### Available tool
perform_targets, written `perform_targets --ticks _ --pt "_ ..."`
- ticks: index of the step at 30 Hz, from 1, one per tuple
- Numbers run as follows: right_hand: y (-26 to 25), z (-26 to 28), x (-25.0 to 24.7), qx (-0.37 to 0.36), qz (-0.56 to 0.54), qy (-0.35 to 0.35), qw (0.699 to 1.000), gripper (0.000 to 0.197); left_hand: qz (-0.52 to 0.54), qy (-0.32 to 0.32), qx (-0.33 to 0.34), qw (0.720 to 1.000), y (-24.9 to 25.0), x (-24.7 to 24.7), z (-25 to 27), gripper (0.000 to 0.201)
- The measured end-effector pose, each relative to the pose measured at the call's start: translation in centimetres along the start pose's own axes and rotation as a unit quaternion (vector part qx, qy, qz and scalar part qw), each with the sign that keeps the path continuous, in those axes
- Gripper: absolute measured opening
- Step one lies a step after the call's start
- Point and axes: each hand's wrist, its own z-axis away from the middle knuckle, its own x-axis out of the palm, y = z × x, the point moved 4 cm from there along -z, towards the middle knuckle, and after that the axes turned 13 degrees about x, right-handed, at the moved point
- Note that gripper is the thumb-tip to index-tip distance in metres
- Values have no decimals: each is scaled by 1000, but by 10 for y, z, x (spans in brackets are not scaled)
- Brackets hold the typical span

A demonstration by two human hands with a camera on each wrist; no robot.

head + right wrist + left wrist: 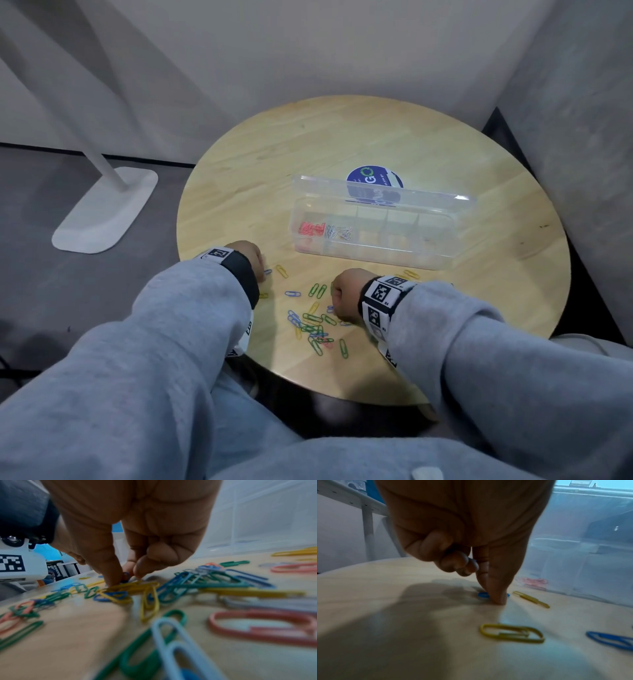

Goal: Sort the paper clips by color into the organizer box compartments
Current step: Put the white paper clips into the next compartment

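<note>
A clear organizer box (442, 240) stands open on the round wooden table (342, 144). Pink clips (311, 229) fill its leftmost compartment and white clips (339, 232) the one beside it. Mixed blue, green and yellow clips (315, 325) lie scattered near the front edge. My left hand (255, 260) presses one fingertip (498, 597) on a blue clip (482, 595) beside a yellow clip (530, 599); its other fingers are curled, with bits of blue showing between them. My right hand (337, 298) pinches a blue clip (126, 576) at the pile's edge.
A round blue sticker (373, 176) lies behind the box's raised lid (394, 195). A white stand foot (106, 212) sits on the floor to the left. Grey walls close in behind and to the right. More yellow clips (409, 274) lie by the box's front.
</note>
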Motion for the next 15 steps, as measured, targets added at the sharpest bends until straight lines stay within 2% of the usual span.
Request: perform_targets --ticks 1,5,7,9,12,13,15 --pt "2 1 0 1 5 3 1000 24 -13 -5 0 1000 1 2 0 13" --pt "11 4 -1 21 -32 -7 999 22 16 -1 12 1000 4 10 5 11" --pt "17 8 -5 19 -78 -12 997 16 66 -4 26 997 5 10 8 16" --pt "27 12 -10 22 -172 -25 984 23 160 -13 48 986 8 9 10 21" --pt "43 14 -13 31 -351 -47 935 25 311 -12 89 946 18 2 16 27" --pt "47 14 -11 29 -420 -61 905 27 354 -13 96 930 21 0 17 25" --pt "53 13 -7 20 -565 -94 820 29 427 -16 93 899 27 -4 19 22"
